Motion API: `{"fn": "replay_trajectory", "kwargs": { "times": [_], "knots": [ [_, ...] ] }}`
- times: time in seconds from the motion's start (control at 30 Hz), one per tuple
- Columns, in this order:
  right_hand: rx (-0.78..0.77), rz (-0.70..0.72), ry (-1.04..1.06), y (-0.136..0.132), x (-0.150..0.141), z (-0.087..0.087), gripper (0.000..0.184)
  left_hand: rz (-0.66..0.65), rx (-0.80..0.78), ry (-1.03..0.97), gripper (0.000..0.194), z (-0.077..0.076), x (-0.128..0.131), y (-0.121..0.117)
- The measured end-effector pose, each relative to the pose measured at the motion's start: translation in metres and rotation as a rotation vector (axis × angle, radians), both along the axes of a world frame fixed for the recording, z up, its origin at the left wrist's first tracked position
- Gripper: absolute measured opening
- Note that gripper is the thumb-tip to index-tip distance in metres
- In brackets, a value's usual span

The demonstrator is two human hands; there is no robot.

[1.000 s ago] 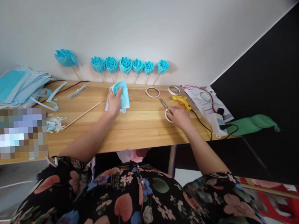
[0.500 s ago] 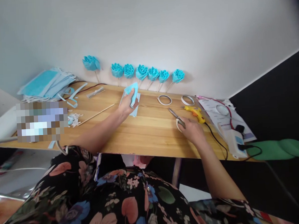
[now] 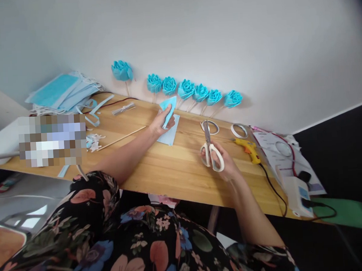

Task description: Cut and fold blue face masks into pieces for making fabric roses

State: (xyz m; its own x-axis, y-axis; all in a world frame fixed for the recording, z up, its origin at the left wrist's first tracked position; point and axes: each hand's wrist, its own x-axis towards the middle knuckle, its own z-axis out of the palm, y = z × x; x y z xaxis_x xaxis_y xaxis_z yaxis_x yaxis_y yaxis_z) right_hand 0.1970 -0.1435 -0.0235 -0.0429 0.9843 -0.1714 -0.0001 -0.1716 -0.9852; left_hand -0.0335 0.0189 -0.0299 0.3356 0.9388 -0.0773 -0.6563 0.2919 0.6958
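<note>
My left hand [image 3: 161,122] pinches a folded piece of light blue mask fabric [image 3: 170,107] above the wooden table. Beneath that hand a flat light blue sheet [image 3: 172,132] lies on the tabletop. White-handled scissors [image 3: 216,158] are in my right hand [image 3: 226,163], raised over the table with the blades pointing away from me and looking closed. Some of the right fingers pass through or behind the handle loops. Behind both hands several blue fabric roses [image 3: 186,89] on thin sticks lean against the wall.
A stack of blue face masks [image 3: 57,93] sits at the back left, near cut strips [image 3: 95,111] and a thin stick [image 3: 123,137]. To the right are two tape rolls [image 3: 239,131], a yellow glue gun [image 3: 249,149], a white power strip [image 3: 298,196] and a printed sheet [image 3: 269,147].
The scissors have been lifted off the tabletop and turned upright in my right hand, moving slightly left. My left hand still grips the blue fabric. The view has shifted a little.
</note>
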Motion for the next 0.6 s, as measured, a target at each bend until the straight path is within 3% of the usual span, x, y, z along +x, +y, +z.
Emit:
{"fn": "replay_trajectory", "kwargs": {
  "times": [0.1,0.33,0.6],
  "knots": [
    [-0.041,0.151,0.242,0.013,-0.033,0.006,0.075,0.017,-0.015,-0.024,0.056,-0.001,-0.002,0.002],
    [-0.11,0.333,0.282,0.032,-0.081,0.027,0.065,0.103,-0.03,-0.034,0.056,-0.007,-0.003,0.016],
    [-0.181,0.366,0.374,0.021,-0.104,0.005,0.05,0.255,-0.022,0.047,0.056,-0.016,0.0,0.023]
  ]
}}
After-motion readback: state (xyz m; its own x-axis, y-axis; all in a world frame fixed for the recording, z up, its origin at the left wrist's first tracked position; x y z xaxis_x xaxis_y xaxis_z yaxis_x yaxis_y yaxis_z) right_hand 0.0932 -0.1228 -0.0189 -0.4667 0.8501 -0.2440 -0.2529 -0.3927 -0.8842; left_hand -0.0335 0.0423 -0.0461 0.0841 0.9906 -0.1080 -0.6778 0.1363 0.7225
